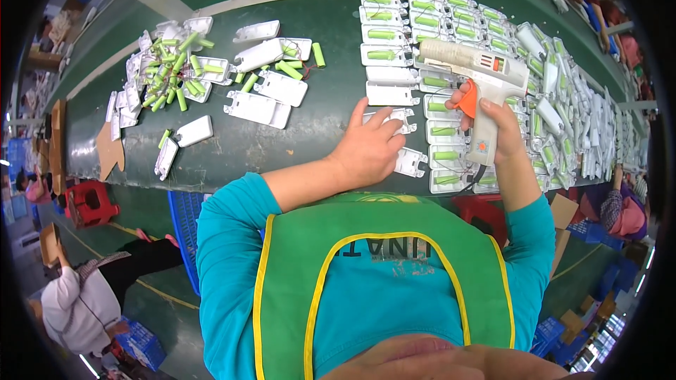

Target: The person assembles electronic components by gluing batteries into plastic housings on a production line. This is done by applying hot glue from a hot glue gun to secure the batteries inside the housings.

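Note:
My right hand (505,130) is wrapped around the handle of a white hot glue gun (470,60) with an orange trigger. The gun's nozzle points left, above rows of white plastic casings (445,131), many with a green cylindrical battery inside. With fingers spread, my left hand (367,144) lies over a white casing (399,121) in the nearest left column; whether it presses on it I cannot tell. Just below, another casing (410,162) shows no green battery. Two casings (391,84) farther up that column also show none.
Loose green batteries and casings (176,63) are heaped at the far left of the green table (303,155). More casings (271,88) lie between heap and rows, and piled ones (563,105) fill the right. A red stool (91,200) and a person (77,302) are at left.

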Demonstrator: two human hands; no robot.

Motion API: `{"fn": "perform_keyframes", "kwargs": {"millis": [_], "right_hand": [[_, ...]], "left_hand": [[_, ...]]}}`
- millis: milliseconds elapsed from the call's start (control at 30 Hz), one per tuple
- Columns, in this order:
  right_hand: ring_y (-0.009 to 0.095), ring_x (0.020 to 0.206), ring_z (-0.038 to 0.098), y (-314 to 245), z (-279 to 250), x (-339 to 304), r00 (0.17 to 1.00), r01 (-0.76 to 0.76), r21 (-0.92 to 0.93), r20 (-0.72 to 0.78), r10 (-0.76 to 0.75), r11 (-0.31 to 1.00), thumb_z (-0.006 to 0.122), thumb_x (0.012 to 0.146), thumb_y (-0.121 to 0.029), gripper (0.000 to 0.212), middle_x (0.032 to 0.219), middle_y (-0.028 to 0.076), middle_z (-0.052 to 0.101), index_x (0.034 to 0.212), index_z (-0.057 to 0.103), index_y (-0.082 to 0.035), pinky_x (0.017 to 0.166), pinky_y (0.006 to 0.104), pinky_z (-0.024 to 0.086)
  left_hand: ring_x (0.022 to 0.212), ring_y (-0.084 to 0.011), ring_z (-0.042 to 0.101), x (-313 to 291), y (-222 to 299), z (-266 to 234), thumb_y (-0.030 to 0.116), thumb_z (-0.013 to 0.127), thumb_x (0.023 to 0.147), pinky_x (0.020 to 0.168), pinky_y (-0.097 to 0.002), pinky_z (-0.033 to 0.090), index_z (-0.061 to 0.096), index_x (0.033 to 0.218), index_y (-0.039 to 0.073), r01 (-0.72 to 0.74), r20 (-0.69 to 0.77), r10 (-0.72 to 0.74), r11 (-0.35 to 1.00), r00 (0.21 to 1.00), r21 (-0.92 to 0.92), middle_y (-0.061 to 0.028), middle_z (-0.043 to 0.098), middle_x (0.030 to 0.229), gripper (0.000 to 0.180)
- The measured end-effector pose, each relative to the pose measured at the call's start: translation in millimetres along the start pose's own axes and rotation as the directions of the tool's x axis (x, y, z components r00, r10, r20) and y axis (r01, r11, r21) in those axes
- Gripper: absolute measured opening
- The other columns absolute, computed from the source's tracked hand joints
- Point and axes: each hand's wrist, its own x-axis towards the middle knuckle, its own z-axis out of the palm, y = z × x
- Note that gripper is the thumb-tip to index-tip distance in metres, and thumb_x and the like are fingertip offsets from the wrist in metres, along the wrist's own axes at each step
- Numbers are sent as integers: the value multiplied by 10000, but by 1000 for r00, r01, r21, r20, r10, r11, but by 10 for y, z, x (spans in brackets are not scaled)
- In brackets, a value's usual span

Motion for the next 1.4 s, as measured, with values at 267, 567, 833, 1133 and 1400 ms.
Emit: {"fn": "perform_keyframes", "kwargs": {"millis": [267, 567, 833, 1133, 1400], "right_hand": [[267, 1038, 632, 17, -8, 64, 1000, -13, 21, 23, 12, 1000, 579, 856, -284, 479, 1084, 139, 640, 1216, 514, 26, 659, 245, 528], [253, 1039, 628, 43, -62, 111, 998, -7, 67, 61, 3, 998, 550, 888, -242, 435, 1099, 155, 628, 1222, 518, 34, 690, 269, 523], [282, 1043, 629, 36, -62, 94, 999, -21, 35, 46, 20, 999, 580, 848, -270, 496, 1087, 149, 639, 1228, 509, 40, 665, 249, 530], [281, 1047, 626, 28, -35, 80, 998, -8, 16, 56, 7, 1000, 580, 850, -287, 495, 1069, 139, 635, 1218, 514, 38, 658, 244, 524], [263, 1039, 626, 26, -32, 66, 998, -3, 9, 69, 3, 1000, 557, 868, -299, 490, 1080, 136, 629, 1216, 512, 42, 671, 247, 520]], "left_hand": [[1292, -364, 400, 190, -47, 19, 245, 727, 713, 1080, -580, 253, 565, 1082, 92, 36, -125, -52, 991, 991, -129, -155, 484, 1285, 430], [1203, -310, 485, 163, -28, 85, 149, 714, 698, 1009, -516, 335, 558, 1128, 112, -80, -142, 49, 972, 989, -221, -124, 524, 1239, 459], [1200, -301, 485, 239, -71, -14, 203, 741, 704, 916, -427, 391, 553, 1202, 120, 18, -156, -22, 999, 988, -30, -131, 515, 1291, 539], [999, -256, 562, 135, -86, -51, 98, 593, 762, 816, -386, 432, 591, 1175, 78, -44, -126, 47, 999, 991, 21, -95, 575, 1198, 413], [934, -235, 555, -12, 103, -110, 96, 585, 762, 803, -373, 440, 610, 1089, 59, -136, -56, 128, 973, 990, -186, -63, 593, 1044, 330]]}}
